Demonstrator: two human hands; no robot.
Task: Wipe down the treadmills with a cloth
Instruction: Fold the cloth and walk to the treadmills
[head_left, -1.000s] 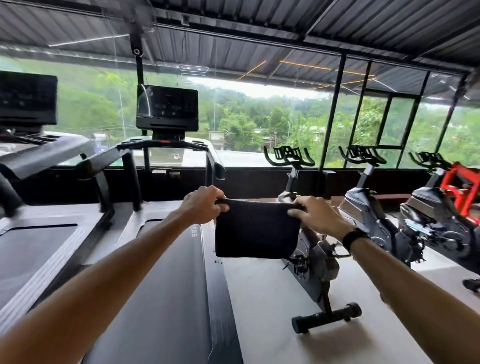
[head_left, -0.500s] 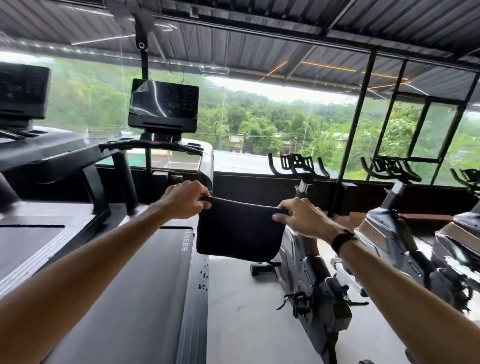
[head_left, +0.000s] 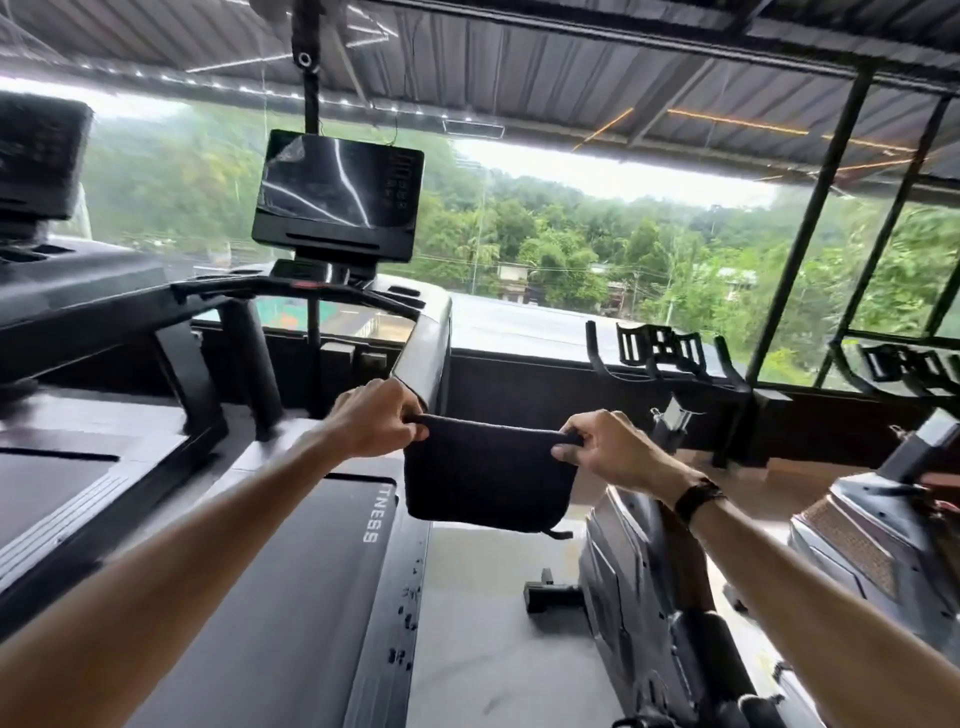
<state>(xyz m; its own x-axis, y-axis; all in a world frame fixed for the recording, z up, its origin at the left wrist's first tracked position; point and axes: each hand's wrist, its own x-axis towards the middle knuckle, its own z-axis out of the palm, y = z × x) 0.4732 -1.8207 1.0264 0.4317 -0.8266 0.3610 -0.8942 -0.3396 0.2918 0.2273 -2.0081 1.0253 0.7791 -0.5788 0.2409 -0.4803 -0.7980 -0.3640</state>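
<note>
While no surface is yet touched, a dark folded rectangular cloth (head_left: 485, 475) is held up in the air by its top corners, just right of the near black treadmill (head_left: 291, 561) and in front of its right handrail (head_left: 423, 353). One corner is pinched by curled fingers of the left hand (head_left: 374, 418), the other by the right hand (head_left: 605, 452). Judged step: cloth being readied. Next, cloth must be carried to the handrail or glossy black console screen (head_left: 337, 195) and pressed flat.
</note>
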